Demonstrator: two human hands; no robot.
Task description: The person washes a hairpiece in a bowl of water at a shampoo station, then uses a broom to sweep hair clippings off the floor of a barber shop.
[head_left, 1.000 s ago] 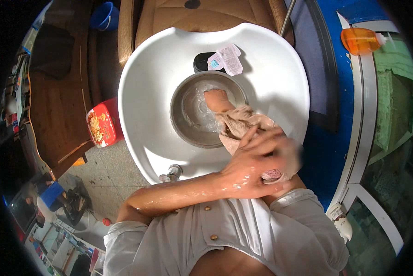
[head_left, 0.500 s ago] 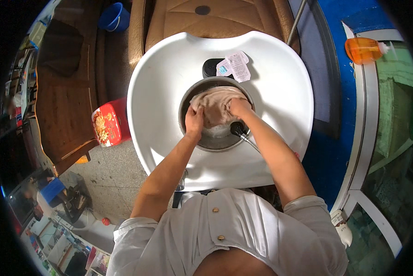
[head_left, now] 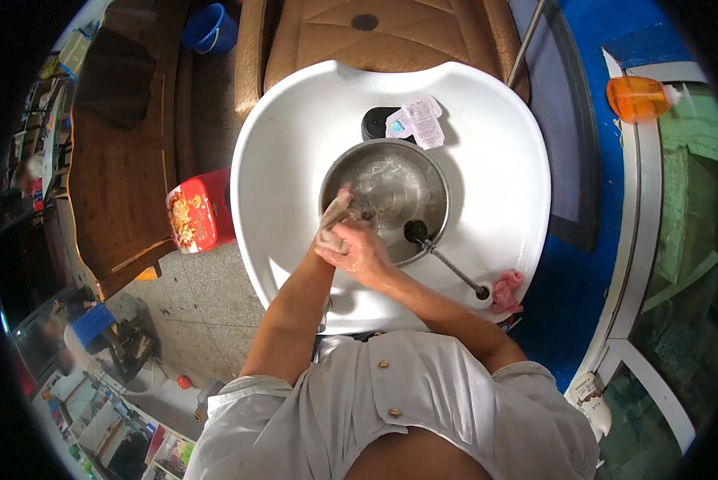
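The step in hand appears to be wiping: the right hand (head_left: pixel 362 253) has its fingers curled round a wet beige cloth (head_left: pixel 334 218) at the left wrist, over the near-left rim of the metal basin (head_left: pixel 437 182). Cloth covers much of the left hand (head_left: pixel 345 194), so its fingers' state cannot be told. Any next stroke calls for a snug grip. The basin, holding water, sits in a white sink (head_left: pixel 275 172); beyond stands a brown padded chair (head_left: pixel 415 40), with a red box (head_left: pixel 201 212) at left.

Right grip (head_left: pixel 360 251) clasping beige cloth (head_left: pixel 334 218) against left grip (head_left: pixel 344 194), metal bowl (head_left: pixel 436 180) in white basin (head_left: pixel 279 160)
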